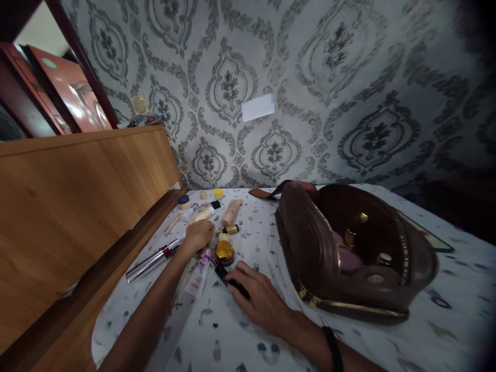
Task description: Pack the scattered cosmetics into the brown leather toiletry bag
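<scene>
My right hand point(260, 295) has its thumb and fingers closed round a slim black cosmetic tube point(221, 272), which lies low over the sheet. My left hand point(199, 235) is curled into a loose fist among the cosmetics; whatever its fingers hold is hidden. Just below it lies a purple-and-clear squeeze tube point(199, 274). Between the hands stands a jar with a shiny gold lid point(224, 251). Beyond it are a gold-and-black lipstick point(227, 230) and a beige tube point(232, 212). A long silver tube with a red band point(153, 261) rests left of my left forearm.
An unzipped brown leather bag point(310, 248) stands at the right, several small items inside. Small pots, including a navy-lidded one point(184, 201) and a yellow-lidded one point(218, 194), sit at the back. A wooden panel point(89, 196) borders the left side; patterned wallpaper rises behind.
</scene>
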A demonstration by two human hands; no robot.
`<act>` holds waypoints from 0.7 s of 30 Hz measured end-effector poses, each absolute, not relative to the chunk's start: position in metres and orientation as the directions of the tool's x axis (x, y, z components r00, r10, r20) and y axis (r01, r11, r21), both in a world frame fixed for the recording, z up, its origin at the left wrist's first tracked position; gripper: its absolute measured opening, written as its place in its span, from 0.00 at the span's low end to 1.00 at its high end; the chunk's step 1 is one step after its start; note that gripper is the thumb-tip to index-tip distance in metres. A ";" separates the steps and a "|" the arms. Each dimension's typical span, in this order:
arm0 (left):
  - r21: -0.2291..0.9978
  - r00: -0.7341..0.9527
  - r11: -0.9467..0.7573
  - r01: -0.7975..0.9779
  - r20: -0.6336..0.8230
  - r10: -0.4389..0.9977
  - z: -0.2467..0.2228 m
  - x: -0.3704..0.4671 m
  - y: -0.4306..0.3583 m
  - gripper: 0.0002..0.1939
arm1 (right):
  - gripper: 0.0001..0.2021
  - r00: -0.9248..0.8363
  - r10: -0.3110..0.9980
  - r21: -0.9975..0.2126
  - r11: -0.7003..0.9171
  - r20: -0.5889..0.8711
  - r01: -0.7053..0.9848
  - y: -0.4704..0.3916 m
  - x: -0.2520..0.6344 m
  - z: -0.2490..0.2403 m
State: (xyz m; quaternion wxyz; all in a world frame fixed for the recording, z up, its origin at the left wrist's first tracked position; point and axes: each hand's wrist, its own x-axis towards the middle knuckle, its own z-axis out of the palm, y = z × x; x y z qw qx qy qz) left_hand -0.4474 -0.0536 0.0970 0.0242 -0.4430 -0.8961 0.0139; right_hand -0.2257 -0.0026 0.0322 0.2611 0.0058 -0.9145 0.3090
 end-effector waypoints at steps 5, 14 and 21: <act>0.000 -0.578 0.578 0.816 0.008 0.816 0.095 -0.451 -0.053 0.12 | 0.10 -0.863 0.158 -0.581 0.794 0.480 -0.178 -0.001 -0.226 0.032; 0.107 -0.400 0.393 0.913 0.064 0.914 0.083 -0.454 -0.046 0.16 | 0.09 -0.849 0.177 -0.604 0.773 0.497 -0.192 -0.001 -0.227 0.033; 0.093 -0.365 0.357 0.930 0.109 0.924 0.079 -0.447 -0.038 0.09 | 0.10 -0.869 0.173 -0.619 0.765 0.463 -0.178 0.000 -0.226 0.036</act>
